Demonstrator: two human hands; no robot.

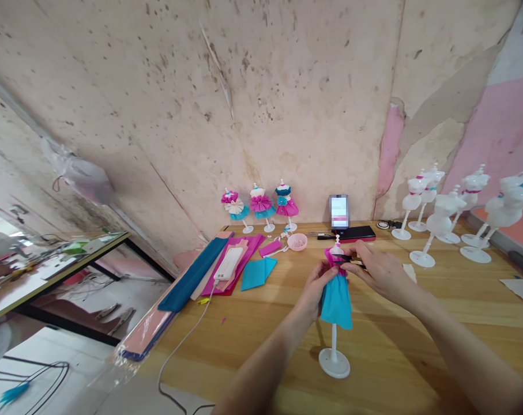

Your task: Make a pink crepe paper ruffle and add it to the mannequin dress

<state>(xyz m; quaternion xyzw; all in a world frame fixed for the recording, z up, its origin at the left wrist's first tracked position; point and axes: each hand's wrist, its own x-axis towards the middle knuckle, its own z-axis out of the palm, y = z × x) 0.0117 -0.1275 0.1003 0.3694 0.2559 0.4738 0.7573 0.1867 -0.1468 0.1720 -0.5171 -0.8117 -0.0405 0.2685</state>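
Observation:
A small white mannequin [338, 244] stands on the table on a round white base, in a magenta top and a turquoise skirt [337, 301]. My left hand [316, 287] is closed around its waist from the left, thumb on the fabric at the front. From the right, my right hand [376, 268] grips dark tweezers [341, 259], their two prongs parted at the magenta top [329, 255]. The fingers hide part of the top.
Three dressed mannequins [261, 203] stand by the wall; several bare ones [429, 222] stand at right. Fabric pieces [192, 276], a white power bank [230, 264] with a cable, turquoise squares [255, 274], a pink bowl [297, 242] and a phone [339, 212] are on the table [265, 340].

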